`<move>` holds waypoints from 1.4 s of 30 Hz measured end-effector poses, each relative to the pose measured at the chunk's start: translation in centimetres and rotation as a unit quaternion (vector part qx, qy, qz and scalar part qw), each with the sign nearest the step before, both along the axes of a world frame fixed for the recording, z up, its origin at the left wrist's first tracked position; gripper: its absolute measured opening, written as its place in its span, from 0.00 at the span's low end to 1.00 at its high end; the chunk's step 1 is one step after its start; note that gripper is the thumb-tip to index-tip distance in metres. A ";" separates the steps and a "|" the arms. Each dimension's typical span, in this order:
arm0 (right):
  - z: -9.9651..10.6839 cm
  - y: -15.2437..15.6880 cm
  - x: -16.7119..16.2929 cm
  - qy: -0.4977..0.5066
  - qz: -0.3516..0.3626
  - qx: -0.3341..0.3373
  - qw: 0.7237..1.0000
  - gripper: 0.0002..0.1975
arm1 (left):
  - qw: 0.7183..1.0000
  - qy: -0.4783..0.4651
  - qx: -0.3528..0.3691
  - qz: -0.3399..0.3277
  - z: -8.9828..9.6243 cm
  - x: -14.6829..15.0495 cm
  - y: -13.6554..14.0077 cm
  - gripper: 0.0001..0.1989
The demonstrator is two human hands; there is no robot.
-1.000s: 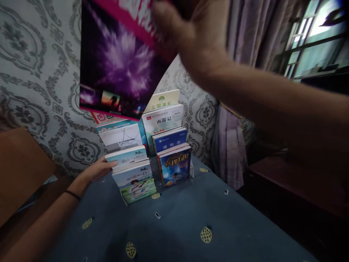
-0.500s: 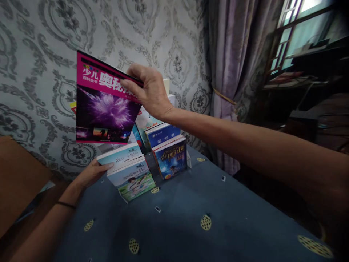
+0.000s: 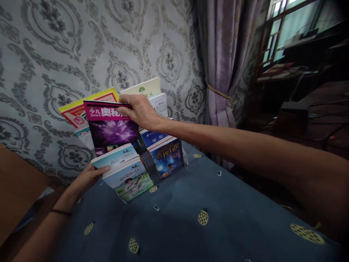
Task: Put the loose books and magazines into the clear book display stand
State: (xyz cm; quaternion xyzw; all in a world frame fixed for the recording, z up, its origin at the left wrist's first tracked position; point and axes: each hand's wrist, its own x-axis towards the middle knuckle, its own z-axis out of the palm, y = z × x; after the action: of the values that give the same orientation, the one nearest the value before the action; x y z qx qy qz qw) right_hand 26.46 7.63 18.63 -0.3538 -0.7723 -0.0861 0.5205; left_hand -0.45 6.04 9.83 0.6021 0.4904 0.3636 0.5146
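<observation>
My right hand (image 3: 143,109) pinches the top edge of a magenta and black book (image 3: 114,129), thumb on its cover. The book's lower edge is hidden behind a light-blue book (image 3: 116,156) in the left row. At that light-blue book's left edge is my left hand (image 3: 95,170), its thumb over the front and its other fingers mostly hidden behind. A book with a seated figure on a green field (image 3: 133,183) stands in front. Behind the magenta book rises a yellow and red book (image 3: 89,105).
To the right, a second row holds a dark-blue book (image 3: 167,158), a blue book (image 3: 155,138) and a tall cream book (image 3: 144,86). A clear holder edge (image 3: 185,158) shows beside it. The blue tablecloth (image 3: 177,225) has pineapple prints. A cardboard box (image 3: 21,185) stands left.
My right hand has lowered the magenta book down behind the light-blue one. The yellow and red book and the cream book now show more. My left hand keeps its hold.
</observation>
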 end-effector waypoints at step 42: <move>-6.7 1.8 -3.7 0.051 0.145 -0.170 0.973 0.09 | 0.900 0.232 0.357 0.094 -3.1 -1.2 -0.1 0.19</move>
State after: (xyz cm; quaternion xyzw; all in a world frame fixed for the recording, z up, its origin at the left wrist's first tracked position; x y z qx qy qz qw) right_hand 22.72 9.43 11.93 -0.3251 -0.7910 0.1418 0.4985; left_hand -1.68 5.94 6.77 0.7633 0.4878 0.4114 0.1005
